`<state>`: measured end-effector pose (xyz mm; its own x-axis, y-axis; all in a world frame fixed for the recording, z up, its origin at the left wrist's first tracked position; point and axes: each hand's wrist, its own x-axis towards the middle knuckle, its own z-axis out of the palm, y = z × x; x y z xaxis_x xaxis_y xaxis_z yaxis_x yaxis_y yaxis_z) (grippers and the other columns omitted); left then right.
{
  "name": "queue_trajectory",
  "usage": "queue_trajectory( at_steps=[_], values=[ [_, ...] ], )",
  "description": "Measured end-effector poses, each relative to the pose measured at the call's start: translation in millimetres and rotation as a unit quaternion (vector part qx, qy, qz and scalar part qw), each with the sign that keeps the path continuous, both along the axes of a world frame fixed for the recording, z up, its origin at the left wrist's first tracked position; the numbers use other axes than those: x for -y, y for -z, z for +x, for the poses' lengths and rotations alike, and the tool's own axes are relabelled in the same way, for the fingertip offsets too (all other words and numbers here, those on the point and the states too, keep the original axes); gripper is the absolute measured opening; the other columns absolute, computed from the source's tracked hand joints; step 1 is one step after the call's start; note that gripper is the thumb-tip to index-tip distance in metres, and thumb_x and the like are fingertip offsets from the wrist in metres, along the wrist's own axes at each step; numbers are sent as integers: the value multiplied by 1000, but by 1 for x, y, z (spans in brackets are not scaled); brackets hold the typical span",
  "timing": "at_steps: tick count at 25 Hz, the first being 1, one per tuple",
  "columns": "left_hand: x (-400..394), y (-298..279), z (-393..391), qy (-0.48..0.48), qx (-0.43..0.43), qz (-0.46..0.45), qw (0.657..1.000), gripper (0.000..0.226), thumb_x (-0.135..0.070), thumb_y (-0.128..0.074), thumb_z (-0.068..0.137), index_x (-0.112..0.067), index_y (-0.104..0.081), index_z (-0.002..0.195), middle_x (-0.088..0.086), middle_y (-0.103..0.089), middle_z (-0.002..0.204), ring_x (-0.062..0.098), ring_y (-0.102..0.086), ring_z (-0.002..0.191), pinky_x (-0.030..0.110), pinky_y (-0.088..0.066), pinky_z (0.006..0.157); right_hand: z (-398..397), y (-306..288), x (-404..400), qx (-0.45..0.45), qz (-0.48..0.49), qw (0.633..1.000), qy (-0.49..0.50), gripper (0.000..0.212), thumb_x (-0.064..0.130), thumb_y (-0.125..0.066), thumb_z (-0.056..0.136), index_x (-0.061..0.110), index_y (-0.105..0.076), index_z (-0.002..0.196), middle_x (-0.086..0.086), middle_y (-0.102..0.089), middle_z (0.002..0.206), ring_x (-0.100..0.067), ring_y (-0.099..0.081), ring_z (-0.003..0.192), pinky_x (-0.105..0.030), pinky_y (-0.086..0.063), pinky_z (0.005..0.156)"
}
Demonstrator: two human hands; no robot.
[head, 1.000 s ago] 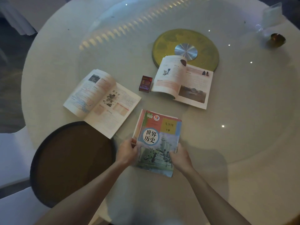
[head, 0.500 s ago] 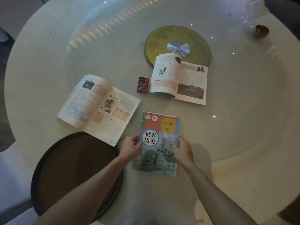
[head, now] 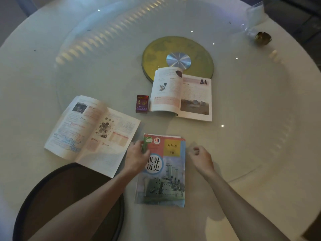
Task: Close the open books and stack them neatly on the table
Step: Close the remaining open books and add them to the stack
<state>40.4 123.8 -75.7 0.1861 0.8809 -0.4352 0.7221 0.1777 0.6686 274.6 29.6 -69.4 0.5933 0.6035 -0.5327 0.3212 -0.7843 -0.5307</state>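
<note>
Closed history textbook [head: 162,171] flat on the pale round surface [head: 251,119] at lower centre, long axis running up-frame. Left hand [head: 137,156] resting on its upper-left corner by the spine, fingers curled over the edge but not clearly gripping. Right hand [head: 201,158] just off the right edge, loosely curled, holding nothing. Left open book [head: 93,134] immediately left of the left hand, nearly touching, spine slanting up-right; likely the next one to close. Far open book [head: 182,95] well above, partly over the gold disc [head: 177,54], red packet [head: 142,103] just beside it.
</note>
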Motion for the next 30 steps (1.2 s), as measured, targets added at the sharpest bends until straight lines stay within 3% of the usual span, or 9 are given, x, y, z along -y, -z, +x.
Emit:
queue_trajectory(
  at_steps=[4,6,9,11,13,19,22,25,30],
  values=[
    [-75,-16,52,-116,85,-85,986,61,-33,-71,90,-9,-53,143,9,-63,130,21,-62,108,37,-54,92,65,-7,-64,8,46,997,67,38,21,-69,94,4,-64,128,-15,-69,123,-29,-63,104,-33,-48,87],
    [-103,-17,79,-177,143,-139,964,57,-31,-73,90,-4,-56,138,8,-67,118,22,-63,104,39,-54,99,93,-6,-93,-7,70,993,95,50,24,-72,91,3,-61,135,-14,-67,127,-29,-63,110,-33,-48,91],
    [-127,-14,114,-294,283,-267,873,45,-20,-72,92,0,-56,130,10,-64,100,24,-64,97,37,-56,94,122,-4,-124,-29,82,987,137,45,25,-74,87,3,-61,123,-9,-65,127,-29,-63,112,-35,-49,91],
    [-135,-6,131,-356,359,-325,799,42,-14,-70,93,-4,-53,130,15,-66,109,28,-64,108,38,-54,96,130,-1,-136,-47,85,982,164,34,23,-75,86,10,-57,113,-7,-64,115,-25,-61,101,-36,-48,86],
    [-137,2,146,-362,391,-334,777,40,-14,-68,94,-7,-55,131,18,-70,120,29,-68,112,38,-55,92,137,5,-143,-62,87,977,183,33,23,-76,86,11,-57,111,-6,-62,108,-24,-59,95,-36,-47,81],
    [-128,6,170,-213,266,-126,931,26,-26,-68,95,-9,-67,114,7,-74,106,24,-68,104,41,-53,98,139,18,-144,-117,81,973,183,8,11,-70,80,8,-67,86,-9,-68,89,-24,-63,77,-36,-48,68],
    [-119,5,172,-33,136,-62,988,42,-34,-67,91,-12,-64,127,3,-64,128,24,-62,113,43,-53,98,131,16,-139,-144,87,971,172,25,10,-64,75,4,-72,99,-9,-76,98,-27,-71,85,-45,-59,73],
    [-109,5,169,81,99,-28,991,37,-13,-66,89,-18,-68,126,1,-44,140,19,-52,121,38,-52,102,121,12,-127,-224,128,946,197,24,-3,-58,85,11,-67,102,-11,-75,102,-26,-73,83,-36,-62,61],
    [-106,-11,160,-64,175,-117,976,59,-24,-72,92,-10,-48,144,6,-59,120,16,-63,97,23,-54,75,119,5,-92,-291,124,930,188,43,-10,-48,93,20,-70,113,-5,-80,107,-22,-79,84,-40,-65,63]
  ],
)
